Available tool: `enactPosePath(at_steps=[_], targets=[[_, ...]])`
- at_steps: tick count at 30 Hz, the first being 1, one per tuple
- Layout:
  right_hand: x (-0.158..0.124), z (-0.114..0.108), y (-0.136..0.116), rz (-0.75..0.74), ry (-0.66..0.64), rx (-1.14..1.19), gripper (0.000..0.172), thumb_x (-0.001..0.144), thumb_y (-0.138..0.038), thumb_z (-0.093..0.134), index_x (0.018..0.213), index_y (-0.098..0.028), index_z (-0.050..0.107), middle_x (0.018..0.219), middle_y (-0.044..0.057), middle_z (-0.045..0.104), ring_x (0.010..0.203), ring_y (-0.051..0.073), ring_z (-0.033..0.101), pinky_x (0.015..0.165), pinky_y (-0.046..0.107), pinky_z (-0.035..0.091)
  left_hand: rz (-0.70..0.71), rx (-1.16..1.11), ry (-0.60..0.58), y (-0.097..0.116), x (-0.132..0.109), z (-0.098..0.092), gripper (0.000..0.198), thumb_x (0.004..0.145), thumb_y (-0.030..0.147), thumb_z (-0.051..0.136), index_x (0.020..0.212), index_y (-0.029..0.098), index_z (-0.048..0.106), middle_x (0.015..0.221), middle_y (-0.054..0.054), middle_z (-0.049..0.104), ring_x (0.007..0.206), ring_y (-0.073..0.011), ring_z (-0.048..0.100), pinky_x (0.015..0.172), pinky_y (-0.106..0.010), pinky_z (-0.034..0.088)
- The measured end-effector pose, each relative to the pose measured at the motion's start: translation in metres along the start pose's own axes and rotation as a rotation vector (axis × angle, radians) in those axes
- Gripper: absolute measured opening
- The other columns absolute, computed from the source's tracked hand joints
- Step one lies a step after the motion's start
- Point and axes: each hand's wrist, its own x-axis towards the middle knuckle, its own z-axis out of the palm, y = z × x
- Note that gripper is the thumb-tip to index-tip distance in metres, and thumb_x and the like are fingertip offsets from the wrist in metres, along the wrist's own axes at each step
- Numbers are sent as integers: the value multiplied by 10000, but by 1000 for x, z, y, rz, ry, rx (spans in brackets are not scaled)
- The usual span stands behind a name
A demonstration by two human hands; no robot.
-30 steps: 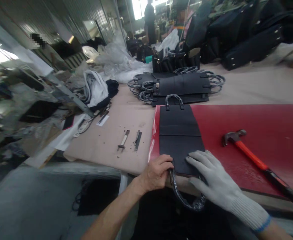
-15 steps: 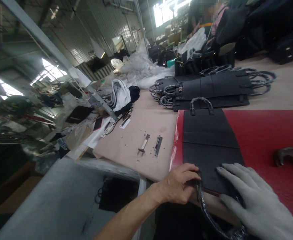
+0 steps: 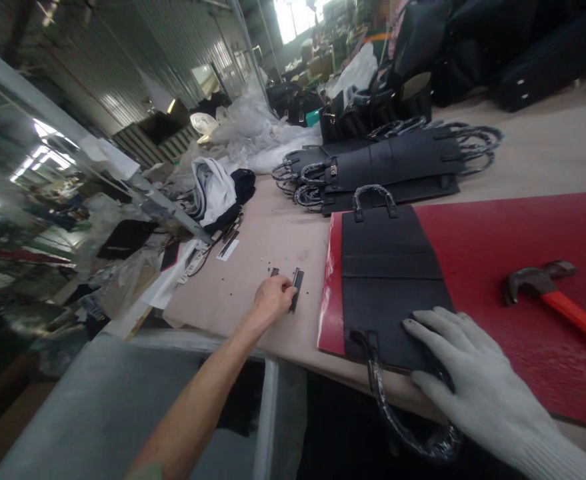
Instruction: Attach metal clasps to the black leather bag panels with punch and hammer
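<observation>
My bare left hand point(image 3: 273, 297) reaches over the beige table, fingers curled together beside a dark narrow metal strip point(image 3: 297, 289). It covers most of a slim metal tool point(image 3: 275, 272), whose far end shows above the knuckles. What the fingertips pinch, if anything, is hidden. In a pale glove, my right hand point(image 3: 460, 363) lies spread on the near part of a black bag panel point(image 3: 393, 257). A plastic-wrapped handle point(image 3: 374, 197) stands at the panel's far edge. Another wrapped handle point(image 3: 383, 400) hangs over the table's front edge. Beneath the panel is a red board point(image 3: 483, 240).
A claw hammer point(image 3: 537, 280) with an orange handle rests on the red board. Behind lie stacked black bag panels point(image 3: 393, 163) with wrapped handles. A grey bin point(image 3: 137, 393) stands below the table at left. Clear plastic sheeting point(image 3: 257, 123) is heaped farther back, with a person beyond.
My left hand has let go of the near handle and moved left to the small metal tools. The gloved right hand stays on the panel. The view has turned right.
</observation>
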Motion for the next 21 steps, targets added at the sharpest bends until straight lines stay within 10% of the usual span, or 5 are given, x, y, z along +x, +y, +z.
enactPosePath(at_steps=[21], targets=[[6,-22,-20,125,-147,99,606,754,-230,690,1356,-186,639,1453,130,576,1406,381,443,1211,633,318,-73,170,-202,15,17,13,266,829,425,658,763,185,752,823,-155,771,839,-314,730,683,-341,488]])
